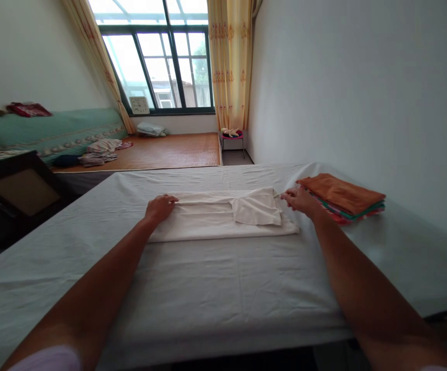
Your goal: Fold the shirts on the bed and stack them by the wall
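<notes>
A white garment (215, 219) lies partly folded into a long strip on a table covered with a white sheet (208, 288). My left hand (160, 207) rests on the garment's left end, its fingers curled over the far edge. At the right end, my right hand (299, 199) pinches the far corner with the fingers closed. One folded flap (257, 210) of the garment lies over the right half, between my hands.
A stack of folded clothes (343, 198), orange on top, sits on the sheet just right of my right hand, near the white wall. A dark cabinet (18, 193) stands at the left. Behind are a bamboo-mat bed (169, 150), loose clothes and a window.
</notes>
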Demonstrator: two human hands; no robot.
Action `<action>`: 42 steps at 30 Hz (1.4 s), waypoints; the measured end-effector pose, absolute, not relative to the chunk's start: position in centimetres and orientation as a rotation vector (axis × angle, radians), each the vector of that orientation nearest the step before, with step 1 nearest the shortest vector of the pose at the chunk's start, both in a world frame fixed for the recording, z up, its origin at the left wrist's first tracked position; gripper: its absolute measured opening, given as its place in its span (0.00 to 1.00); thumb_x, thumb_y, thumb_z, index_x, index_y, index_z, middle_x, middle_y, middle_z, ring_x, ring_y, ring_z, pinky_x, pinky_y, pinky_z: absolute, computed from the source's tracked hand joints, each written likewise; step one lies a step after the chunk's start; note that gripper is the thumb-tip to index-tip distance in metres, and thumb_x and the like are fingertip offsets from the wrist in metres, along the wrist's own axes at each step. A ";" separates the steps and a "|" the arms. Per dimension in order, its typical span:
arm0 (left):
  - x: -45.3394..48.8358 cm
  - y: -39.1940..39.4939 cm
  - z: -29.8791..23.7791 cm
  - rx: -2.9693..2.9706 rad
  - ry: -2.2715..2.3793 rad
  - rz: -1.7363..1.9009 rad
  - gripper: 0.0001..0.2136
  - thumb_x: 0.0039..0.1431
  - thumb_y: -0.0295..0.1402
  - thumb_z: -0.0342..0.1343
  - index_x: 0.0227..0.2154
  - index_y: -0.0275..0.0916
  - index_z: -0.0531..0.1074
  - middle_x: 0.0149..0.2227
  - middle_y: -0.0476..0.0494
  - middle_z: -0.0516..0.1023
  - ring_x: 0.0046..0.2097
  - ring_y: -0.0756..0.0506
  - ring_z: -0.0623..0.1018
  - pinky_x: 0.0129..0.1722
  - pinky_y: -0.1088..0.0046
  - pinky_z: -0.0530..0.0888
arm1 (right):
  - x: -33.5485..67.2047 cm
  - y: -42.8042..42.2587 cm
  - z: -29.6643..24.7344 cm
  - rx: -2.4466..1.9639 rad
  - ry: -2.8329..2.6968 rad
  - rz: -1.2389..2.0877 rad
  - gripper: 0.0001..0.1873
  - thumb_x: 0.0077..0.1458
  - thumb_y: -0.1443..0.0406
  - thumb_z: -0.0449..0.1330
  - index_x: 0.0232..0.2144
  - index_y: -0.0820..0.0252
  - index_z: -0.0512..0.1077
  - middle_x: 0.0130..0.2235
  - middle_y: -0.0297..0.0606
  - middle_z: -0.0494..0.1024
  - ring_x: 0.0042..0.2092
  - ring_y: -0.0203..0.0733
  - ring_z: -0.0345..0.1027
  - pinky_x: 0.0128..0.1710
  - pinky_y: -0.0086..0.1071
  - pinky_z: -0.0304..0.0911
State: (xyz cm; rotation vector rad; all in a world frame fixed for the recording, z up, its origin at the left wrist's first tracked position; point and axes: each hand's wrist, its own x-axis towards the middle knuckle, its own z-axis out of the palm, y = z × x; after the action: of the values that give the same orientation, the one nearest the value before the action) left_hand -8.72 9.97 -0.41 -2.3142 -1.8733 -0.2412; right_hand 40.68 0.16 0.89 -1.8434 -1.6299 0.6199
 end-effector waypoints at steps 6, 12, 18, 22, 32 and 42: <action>-8.9 9.7 -2.0 -2.373 -1.875 -0.363 0.17 0.63 0.39 0.45 0.49 0.47 0.74 0.53 0.46 0.74 0.53 0.43 0.71 0.52 0.68 0.69 | 36.9 0.8 -1.3 -1.403 -2.162 0.249 0.12 0.58 0.59 0.56 0.37 0.55 0.77 0.42 0.38 0.79 0.45 0.43 0.70 0.47 0.34 0.63; -9.0 8.8 -2.7 -2.342 -1.944 -0.414 0.17 0.63 0.40 0.44 0.49 0.48 0.73 0.55 0.44 0.71 0.55 0.40 0.69 0.50 0.63 0.70 | 38.0 2.0 -3.8 -1.767 -2.035 0.002 0.11 0.55 0.60 0.58 0.34 0.61 0.75 0.39 0.43 0.78 0.43 0.45 0.69 0.49 0.37 0.60; -11.8 9.4 -2.8 -2.267 -2.086 -0.499 0.16 0.63 0.38 0.45 0.47 0.48 0.74 0.54 0.46 0.73 0.54 0.42 0.71 0.52 0.66 0.69 | 38.6 2.5 -5.0 -1.780 -2.035 -0.056 0.14 0.57 0.61 0.55 0.41 0.63 0.74 0.46 0.46 0.77 0.49 0.45 0.68 0.53 0.38 0.57; -13.6 9.7 -3.3 -2.159 -2.154 -0.579 0.20 0.64 0.37 0.43 0.55 0.40 0.69 0.55 0.40 0.73 0.55 0.43 0.71 0.54 0.68 0.67 | 38.6 2.7 -5.5 -1.760 -2.060 -0.087 0.14 0.58 0.62 0.53 0.41 0.61 0.74 0.45 0.45 0.77 0.49 0.46 0.68 0.54 0.39 0.58; -12.2 9.1 -2.3 -2.396 -1.969 -0.462 0.16 0.62 0.37 0.46 0.44 0.41 0.77 0.48 0.43 0.78 0.51 0.43 0.75 0.52 0.69 0.68 | 38.8 2.5 -5.1 -1.715 -2.054 -0.063 0.15 0.56 0.61 0.53 0.41 0.59 0.75 0.44 0.44 0.78 0.48 0.46 0.70 0.53 0.40 0.60; -12.5 8.8 -0.4 -2.156 -2.222 -0.814 0.18 0.60 0.41 0.48 0.43 0.39 0.78 0.40 0.42 0.82 0.43 0.42 0.79 0.41 0.73 0.72 | 39.8 2.5 -5.0 -1.644 -2.099 0.031 0.17 0.56 0.61 0.53 0.43 0.61 0.75 0.45 0.45 0.77 0.49 0.47 0.69 0.54 0.40 0.59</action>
State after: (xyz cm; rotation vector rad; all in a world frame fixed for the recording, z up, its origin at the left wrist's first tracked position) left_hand -12.52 8.82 -0.41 -2.1564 -2.2222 -0.8139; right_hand 39.80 2.54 -5.02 -1.6443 -2.0985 0.0310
